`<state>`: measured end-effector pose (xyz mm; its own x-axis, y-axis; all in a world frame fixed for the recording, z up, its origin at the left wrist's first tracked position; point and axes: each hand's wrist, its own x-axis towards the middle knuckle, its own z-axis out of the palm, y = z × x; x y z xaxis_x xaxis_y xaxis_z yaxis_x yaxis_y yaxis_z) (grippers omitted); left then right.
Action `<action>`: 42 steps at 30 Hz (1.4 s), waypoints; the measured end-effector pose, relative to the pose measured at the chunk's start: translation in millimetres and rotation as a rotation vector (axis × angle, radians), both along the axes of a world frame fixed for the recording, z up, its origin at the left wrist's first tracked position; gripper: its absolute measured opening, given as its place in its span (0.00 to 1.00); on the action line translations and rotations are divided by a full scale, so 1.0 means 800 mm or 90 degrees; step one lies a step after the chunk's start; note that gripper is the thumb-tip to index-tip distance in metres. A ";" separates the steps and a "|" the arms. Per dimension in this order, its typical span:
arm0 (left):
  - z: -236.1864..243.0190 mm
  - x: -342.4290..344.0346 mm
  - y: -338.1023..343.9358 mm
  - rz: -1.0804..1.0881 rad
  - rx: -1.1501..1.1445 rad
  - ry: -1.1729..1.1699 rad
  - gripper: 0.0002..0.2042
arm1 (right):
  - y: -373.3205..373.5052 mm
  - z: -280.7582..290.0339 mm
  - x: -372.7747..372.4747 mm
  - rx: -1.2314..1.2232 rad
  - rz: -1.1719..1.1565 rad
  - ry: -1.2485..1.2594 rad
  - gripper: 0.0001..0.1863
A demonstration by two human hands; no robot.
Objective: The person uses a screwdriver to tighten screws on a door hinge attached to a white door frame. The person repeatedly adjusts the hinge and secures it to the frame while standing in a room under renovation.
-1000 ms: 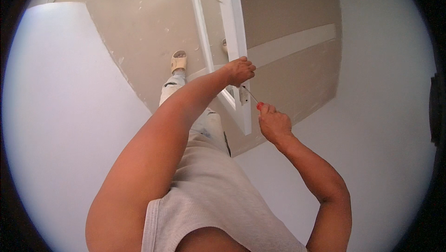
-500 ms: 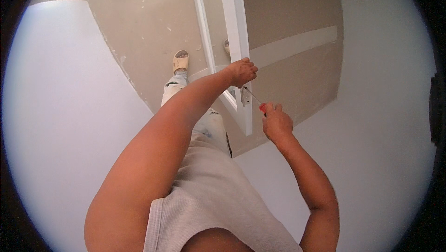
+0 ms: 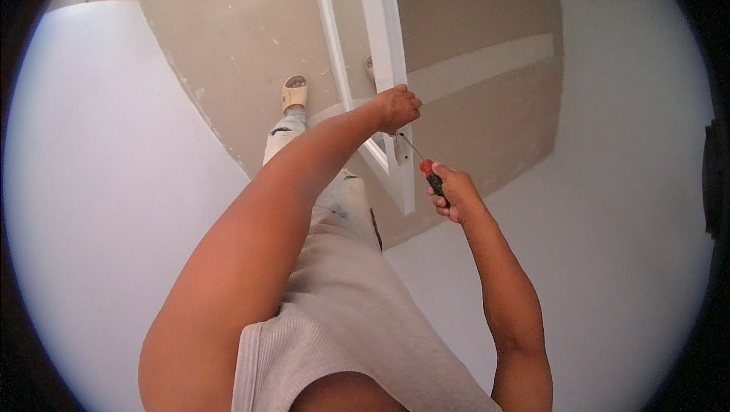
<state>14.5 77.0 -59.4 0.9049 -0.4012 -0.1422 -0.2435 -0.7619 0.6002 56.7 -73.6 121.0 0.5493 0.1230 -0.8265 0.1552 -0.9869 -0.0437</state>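
Note:
My left hand is closed round the edge of a white door with a long glazed panel, its fingers curled over the top side. Just below it, a metal lock plate is set in the door's edge. In my right hand is a red-and-black screwdriver, gripped by the handle, its thin shaft slanting up-left to the top of the plate. Whether the tip sits in a screw is too small to tell.
Around the door lies a scuffed beige floor with a paler band crossing it. My foot in a tan sandal stands left of the door. Pale walls rise on the left and on the right.
My right hand has turned on the screwdriver, so more of the black handle and the curled fingers show. My left hand has shifted slightly up the picture, still on the door.

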 end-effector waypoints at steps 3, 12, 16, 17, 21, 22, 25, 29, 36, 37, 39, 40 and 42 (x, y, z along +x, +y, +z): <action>-0.004 0.005 -0.001 0.004 -0.004 -0.032 0.24 | 0.006 0.014 -0.010 0.001 0.400 -0.159 0.12; 0.003 0.010 0.004 -0.019 0.010 0.000 0.24 | 0.022 0.015 -0.010 -0.093 0.623 -0.076 0.10; 0.003 0.007 0.000 -0.006 0.009 0.012 0.24 | 0.003 -0.008 0.007 0.021 0.396 -0.097 0.13; 0.002 0.008 0.001 -0.008 0.004 0.008 0.24 | 0.007 -0.007 0.013 -0.017 0.132 -0.018 0.14; 0.002 0.005 0.002 -0.006 -0.001 0.016 0.24 | 0.013 0.003 0.013 -0.039 -0.104 0.033 0.15; 0.004 0.007 0.002 -0.005 0.002 0.016 0.24 | 0.005 0.004 0.006 -0.013 0.041 -0.026 0.15; 0.004 0.006 0.004 -0.014 -0.017 0.003 0.25 | -0.008 0.003 -0.001 0.066 0.477 -0.192 0.15; 0.011 0.008 0.004 -0.015 0.008 0.009 0.24 | 0.012 0.017 -0.020 -0.023 0.657 -0.176 0.11; 0.013 0.006 0.002 -0.010 0.040 0.031 0.23 | 0.033 0.022 -0.014 -0.095 0.511 -0.068 0.15; 0.014 0.006 0.004 -0.006 0.038 0.026 0.23 | 0.028 0.017 -0.009 -0.070 0.470 -0.081 0.16; 0.013 0.008 0.004 -0.011 0.036 0.024 0.24 | 0.004 -0.011 0.000 -0.043 0.332 -0.084 0.16; 0.011 0.009 0.003 -0.011 0.035 0.023 0.24 | 0.008 -0.013 0.003 -0.029 0.265 -0.085 0.16; 0.008 0.008 0.001 -0.014 0.021 0.012 0.23 | 0.015 -0.005 0.003 -0.053 -0.159 0.023 0.18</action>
<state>20.9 77.8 -53.0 0.8929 -0.4157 -0.1728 -0.2489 -0.7757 0.5800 59.3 -61.5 116.7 0.5235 -0.0817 -0.8481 -0.0933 -0.9949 0.0383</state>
